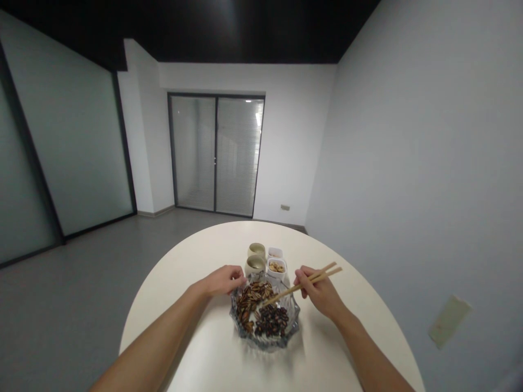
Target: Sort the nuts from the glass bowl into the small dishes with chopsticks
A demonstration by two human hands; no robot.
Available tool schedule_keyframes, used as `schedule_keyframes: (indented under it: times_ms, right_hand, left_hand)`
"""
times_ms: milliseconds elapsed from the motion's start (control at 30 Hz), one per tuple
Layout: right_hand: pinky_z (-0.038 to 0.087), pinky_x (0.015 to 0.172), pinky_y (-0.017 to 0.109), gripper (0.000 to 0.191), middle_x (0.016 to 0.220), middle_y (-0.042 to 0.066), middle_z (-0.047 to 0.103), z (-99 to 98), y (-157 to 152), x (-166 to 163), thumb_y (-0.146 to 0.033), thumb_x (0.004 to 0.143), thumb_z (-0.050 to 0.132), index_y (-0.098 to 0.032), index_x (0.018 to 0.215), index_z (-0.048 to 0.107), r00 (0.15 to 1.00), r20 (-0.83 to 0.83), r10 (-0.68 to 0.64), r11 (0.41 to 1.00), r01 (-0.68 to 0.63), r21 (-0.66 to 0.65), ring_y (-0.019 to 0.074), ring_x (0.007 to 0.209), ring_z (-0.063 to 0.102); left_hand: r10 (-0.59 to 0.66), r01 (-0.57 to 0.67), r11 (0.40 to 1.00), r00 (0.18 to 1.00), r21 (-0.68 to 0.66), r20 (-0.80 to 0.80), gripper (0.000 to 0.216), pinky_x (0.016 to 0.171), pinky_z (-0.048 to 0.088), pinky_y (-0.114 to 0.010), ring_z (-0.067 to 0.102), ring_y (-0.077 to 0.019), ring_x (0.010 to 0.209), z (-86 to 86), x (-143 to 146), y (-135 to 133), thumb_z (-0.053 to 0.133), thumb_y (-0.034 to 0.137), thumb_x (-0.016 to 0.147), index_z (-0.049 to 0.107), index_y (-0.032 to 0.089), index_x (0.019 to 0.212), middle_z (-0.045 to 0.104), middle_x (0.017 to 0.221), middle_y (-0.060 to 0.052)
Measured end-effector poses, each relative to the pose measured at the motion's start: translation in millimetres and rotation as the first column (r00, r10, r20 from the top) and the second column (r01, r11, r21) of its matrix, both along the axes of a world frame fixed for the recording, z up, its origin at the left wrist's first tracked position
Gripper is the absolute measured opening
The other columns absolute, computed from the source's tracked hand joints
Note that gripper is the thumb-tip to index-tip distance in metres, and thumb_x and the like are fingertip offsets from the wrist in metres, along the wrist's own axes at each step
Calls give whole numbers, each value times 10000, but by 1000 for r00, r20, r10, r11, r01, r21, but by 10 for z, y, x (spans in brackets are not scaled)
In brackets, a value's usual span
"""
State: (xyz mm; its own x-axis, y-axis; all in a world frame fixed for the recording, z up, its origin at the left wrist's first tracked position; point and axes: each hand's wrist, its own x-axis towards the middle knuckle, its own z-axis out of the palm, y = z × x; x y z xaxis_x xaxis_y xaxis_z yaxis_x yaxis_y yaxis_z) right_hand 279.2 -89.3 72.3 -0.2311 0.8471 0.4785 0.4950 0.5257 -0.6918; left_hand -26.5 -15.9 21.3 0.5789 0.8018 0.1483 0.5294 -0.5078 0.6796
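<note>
My right hand [321,294] grips a pair of light wooden chopsticks [300,286], and their tips reach over a faceted glass dish [293,321] close to a pile of dark seeds [272,321]. Beside that pile lies a heap of brown striped sunflower seeds [249,302]. My left hand [223,280] hangs loosely curled just above the dish's far left rim, with nothing visible in it. Behind the dish stand two small beige cups [256,265] and two white square bowls [277,269], the nearer bowl holding peanuts.
Everything stands on a round white table [212,256] whose edge curves around the dish. Grey floor [73,299] surrounds it. A glass door with blinds [216,155] stands at the far wall, a frosted glass partition [73,130] at left, and a white wall [408,136] at right.
</note>
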Motion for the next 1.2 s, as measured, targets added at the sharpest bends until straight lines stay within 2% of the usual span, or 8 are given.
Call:
schedule_keyframes:
  times_ms: [433,1200]
  right_hand:
    - [394,499,242,502,487,-7,544,18,-31,21,-525,978,438,-184,662,628,997,33,69,998,-69,-6,132,477,503]
    - [427,532,256,462,507,-2,570,21,-38,-19,-484,969,456,-195,643,610,999,38,24,1000,-25,13,150,511,547]
  left_hand:
    - [7,-6,1000,1000,21,-15,379,569,374,-223,533,-134,629,-20,10,28,496,508,886,601,149,820,604,716,-4]
    - [5,-4,999,1000,34,-25,365,582,383,-223,543,-135,630,-27,-12,26,487,489,901,609,152,836,620,724,-5]
